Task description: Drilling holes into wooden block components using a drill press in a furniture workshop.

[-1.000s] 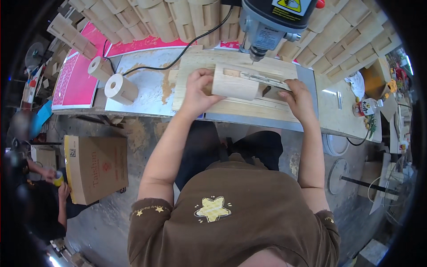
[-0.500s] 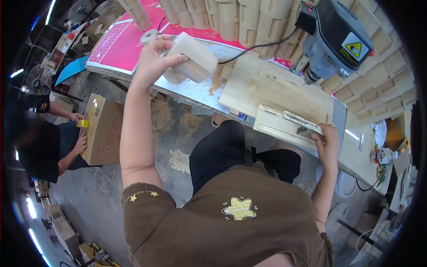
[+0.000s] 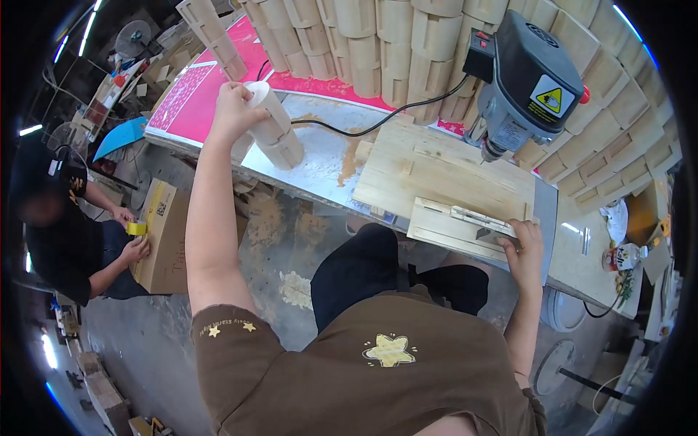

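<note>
My left hand (image 3: 234,109) reaches out to the left and grips a pale curved wooden piece (image 3: 267,107), setting it on top of a similar piece (image 3: 283,149) on the metal bench top (image 3: 320,163). My right hand (image 3: 525,247) rests on the near right corner of a small wooden jig (image 3: 454,225) that lies on the plywood board (image 3: 436,174) under the drill press (image 3: 527,76). Sawdust lies between the stack and the board.
Rows of stacked curved wooden pieces (image 3: 392,43) line the back of the bench. A pink sheet (image 3: 196,94) covers its left end. At the far left a seated person (image 3: 65,232) holds yellow tape at a cardboard box (image 3: 163,232). A black cable (image 3: 363,127) crosses the bench.
My left hand lifted the wooden piece off the jig under the drill, swung it to the left, and now lowers it onto another piece. My right hand stayed at the jig.
</note>
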A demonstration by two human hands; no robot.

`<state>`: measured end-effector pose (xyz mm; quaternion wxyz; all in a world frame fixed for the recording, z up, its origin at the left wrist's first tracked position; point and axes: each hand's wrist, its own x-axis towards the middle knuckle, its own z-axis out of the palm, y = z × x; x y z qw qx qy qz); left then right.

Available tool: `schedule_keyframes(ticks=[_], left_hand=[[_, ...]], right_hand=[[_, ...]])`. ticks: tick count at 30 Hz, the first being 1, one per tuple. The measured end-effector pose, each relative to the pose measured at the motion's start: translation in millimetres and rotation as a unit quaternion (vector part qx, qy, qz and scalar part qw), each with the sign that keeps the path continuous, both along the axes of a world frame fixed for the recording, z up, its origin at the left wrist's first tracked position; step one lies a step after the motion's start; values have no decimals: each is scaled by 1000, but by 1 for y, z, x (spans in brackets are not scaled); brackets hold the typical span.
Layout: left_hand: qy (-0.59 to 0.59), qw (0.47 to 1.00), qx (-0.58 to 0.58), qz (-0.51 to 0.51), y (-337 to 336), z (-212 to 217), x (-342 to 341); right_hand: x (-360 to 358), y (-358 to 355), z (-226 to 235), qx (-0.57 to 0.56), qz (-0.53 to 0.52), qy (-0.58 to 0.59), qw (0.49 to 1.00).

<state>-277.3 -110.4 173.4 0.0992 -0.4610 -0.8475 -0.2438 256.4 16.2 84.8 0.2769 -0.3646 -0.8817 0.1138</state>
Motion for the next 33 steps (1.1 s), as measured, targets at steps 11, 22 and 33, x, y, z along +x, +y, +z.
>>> schedule_keyframes(ticks=[11, 22, 33], left_hand=[[-8, 996, -93, 10, 0, 18, 13], [-35, 969, 176, -169, 117, 134, 91], [-148, 953, 258, -53, 262, 73, 188]], right_hand=[[2, 1, 0, 17, -4, 19, 1000], [7, -5, 0, 26, -4, 37, 999], [1, -2, 2, 9, -10, 40, 999]])
